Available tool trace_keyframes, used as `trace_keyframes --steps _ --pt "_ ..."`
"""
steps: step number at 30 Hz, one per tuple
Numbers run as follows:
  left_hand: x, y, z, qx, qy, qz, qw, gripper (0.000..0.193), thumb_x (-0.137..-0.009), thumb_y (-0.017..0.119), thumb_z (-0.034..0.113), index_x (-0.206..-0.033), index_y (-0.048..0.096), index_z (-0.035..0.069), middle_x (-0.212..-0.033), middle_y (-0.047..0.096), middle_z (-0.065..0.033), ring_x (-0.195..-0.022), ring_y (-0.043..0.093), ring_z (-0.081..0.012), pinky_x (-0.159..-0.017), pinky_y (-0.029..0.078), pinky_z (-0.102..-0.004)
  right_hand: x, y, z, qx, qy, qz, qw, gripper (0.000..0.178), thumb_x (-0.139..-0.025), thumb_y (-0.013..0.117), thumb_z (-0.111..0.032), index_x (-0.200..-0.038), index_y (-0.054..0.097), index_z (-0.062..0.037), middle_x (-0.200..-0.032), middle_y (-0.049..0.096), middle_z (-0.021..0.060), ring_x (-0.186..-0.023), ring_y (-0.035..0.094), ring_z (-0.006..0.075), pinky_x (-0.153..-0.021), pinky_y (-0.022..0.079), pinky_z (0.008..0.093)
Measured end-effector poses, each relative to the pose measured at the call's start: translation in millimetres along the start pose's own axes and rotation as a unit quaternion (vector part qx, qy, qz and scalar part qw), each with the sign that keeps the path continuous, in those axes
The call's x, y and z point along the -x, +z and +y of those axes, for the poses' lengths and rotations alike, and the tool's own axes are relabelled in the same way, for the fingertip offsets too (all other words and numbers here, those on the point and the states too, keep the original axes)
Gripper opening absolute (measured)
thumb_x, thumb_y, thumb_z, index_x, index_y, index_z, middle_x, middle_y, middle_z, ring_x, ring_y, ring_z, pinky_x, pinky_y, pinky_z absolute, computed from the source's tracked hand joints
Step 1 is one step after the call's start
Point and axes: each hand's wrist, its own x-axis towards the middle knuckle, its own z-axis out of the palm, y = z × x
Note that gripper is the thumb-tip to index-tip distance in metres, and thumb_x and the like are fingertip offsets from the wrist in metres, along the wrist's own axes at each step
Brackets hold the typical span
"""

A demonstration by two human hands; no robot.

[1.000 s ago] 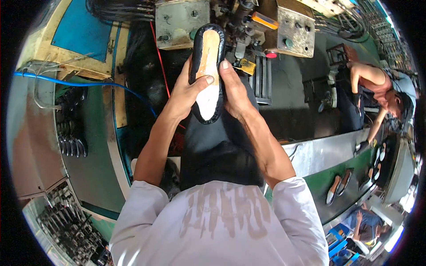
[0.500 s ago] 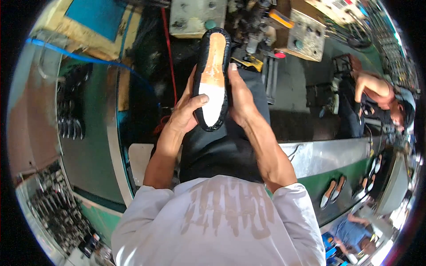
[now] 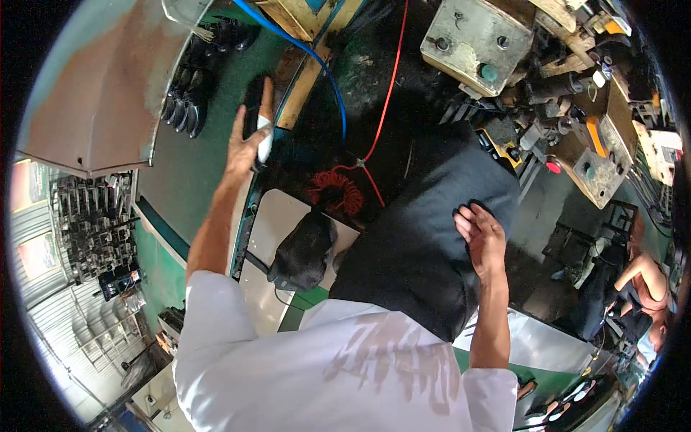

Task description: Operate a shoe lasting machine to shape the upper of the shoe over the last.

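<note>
Out at the left, over the edge of a green belt (image 3: 216, 158), my left hand (image 3: 243, 147) is closed around a black shoe (image 3: 265, 144). Its underside shows a white part toward the wrist and a tan part beyond; the black edge is blurred and partly covered by my fingers. Above my lap, my right hand (image 3: 484, 237) is loosely curled with the fingers bent, and I see nothing in it. Dark cloth (image 3: 417, 237) covers my legs just below that hand.
Several black shoes (image 3: 186, 108) stand on the belt beyond my left hand. A blue hose (image 3: 317, 54) and a red hose (image 3: 392, 93) cross ahead. Control boxes (image 3: 479, 43) and a machine lie at far right, and another person (image 3: 644, 284) sits there. A dark bag (image 3: 306, 248) is beside me.
My left hand has carried the shoe from in front of me out to the left. My right hand has let go of it and moved back over my lap. The view has turned left.
</note>
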Motion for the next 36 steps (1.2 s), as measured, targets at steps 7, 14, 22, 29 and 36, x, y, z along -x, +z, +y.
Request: trace_keyframes --steps 7,14,22,29,36 --pt "-152 -50 -51 -0.421 0.179 -0.031 0.889 0.089 -0.097 0.08 0.027 -0.17 0.035 0.049 -0.146 0.049 -0.0414 -0.13 0.055 -0.058 -0.112 0.049 -0.0593 -20 9 2 -0.037 0.019 0.042 0.998 0.044 -0.113 0.062 -0.021 -0.147 0.058 0.0072 -0.126 0.076 0.0212 -0.104 0.08 0.0332 -0.097 0.063 0.0433" --pt "-295 16 -26 -0.523 0.218 0.016 0.824 0.081 -0.101 0.075 0.034 -0.17 0.034 0.047 -0.169 0.032 -0.0354 -0.148 0.038 -0.0631 -0.121 0.038 -0.0646 -22 14 -3 -0.021 0.026 0.068 0.997 0.042 -0.113 0.061 -0.017 -0.147 0.058 0.0083 -0.119 0.077 0.0202 -0.098 0.08 0.0309 -0.092 0.065 0.0433" --pt "-459 28 -59 -0.718 0.165 -0.078 0.671 0.064 -0.103 0.067 0.037 -0.164 0.048 0.031 -0.173 0.039 -0.0245 -0.157 0.025 -0.0624 -0.116 0.039 -0.069 -41 33 -11 -0.001 0.056 0.096 0.994 0.036 -0.113 0.061 -0.02 -0.142 0.063 0.0024 -0.113 0.078 0.0128 -0.09 0.078 0.0238 -0.088 0.064 0.0395" --pt "-442 127 -94 -0.859 0.266 -0.168 0.405 0.04 -0.101 0.069 0.029 -0.139 0.074 0.019 -0.142 0.068 -0.0179 -0.154 0.043 -0.0489 -0.119 0.022 -0.0889 -28 21 -18 0.002 0.041 0.146 0.988 0.035 -0.113 0.061 -0.02 -0.14 0.064 0.0018 -0.11 0.078 0.0134 -0.089 0.078 0.0246 -0.089 0.065 0.0396" --pt "-372 -32 -168 -0.563 0.279 -0.109 0.77 0.071 -0.095 0.074 0.03 -0.162 0.052 0.024 -0.137 0.073 -0.0167 -0.128 0.066 -0.0389 -0.105 0.052 -0.0544 -26 26 2 -0.051 -0.018 0.065 0.996 0.04 -0.112 0.063 -0.02 -0.143 0.062 0.0054 -0.116 0.078 0.0159 -0.09 0.078 0.0259 -0.095 0.064 0.0417"
